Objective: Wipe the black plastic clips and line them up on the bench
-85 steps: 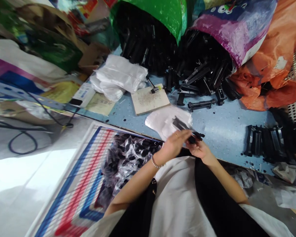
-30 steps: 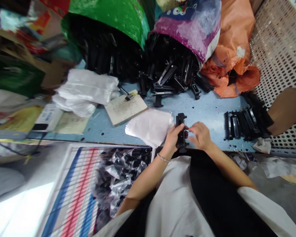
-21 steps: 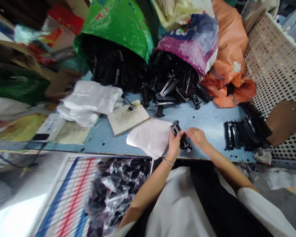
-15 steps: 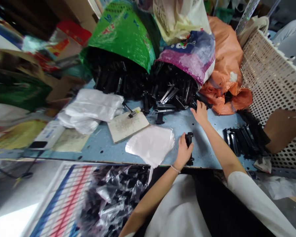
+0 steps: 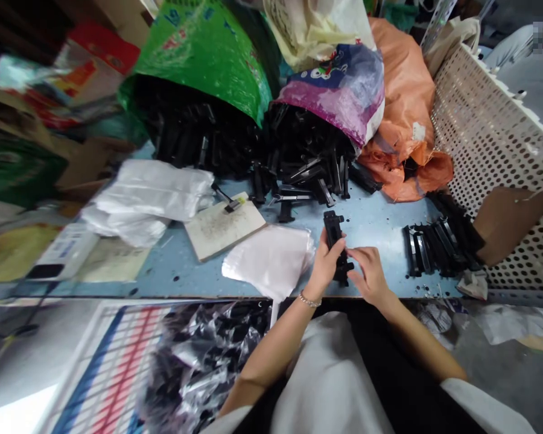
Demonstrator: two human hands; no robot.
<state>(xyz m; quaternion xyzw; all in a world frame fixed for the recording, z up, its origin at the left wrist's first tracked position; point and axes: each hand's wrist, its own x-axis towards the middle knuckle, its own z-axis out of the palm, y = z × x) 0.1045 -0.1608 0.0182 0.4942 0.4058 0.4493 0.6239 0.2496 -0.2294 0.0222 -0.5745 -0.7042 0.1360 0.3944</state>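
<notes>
A long black plastic bracket with small side tabs stands out from my left hand, whose fingers and thumb are closed round its middle. At its lower right side, my right hand has thumb and fingertips on a small tab. A fan of clear plastic bags lies just left of my left hand. Beyond both hands, loose black plastic parts spill onto the blue table. To the right, several similar black parts lie in a row.
A green sack and a purple sack of black parts stand at the back, beside an orange sack. A perforated crate borders the right. Leftward lie a pale board and stacked white bags. Below the edge are bagged parts.
My right hand has come back from the loose parts to the bracket. My left hand has lifted the bracket slightly forward. The view has shifted a little.
</notes>
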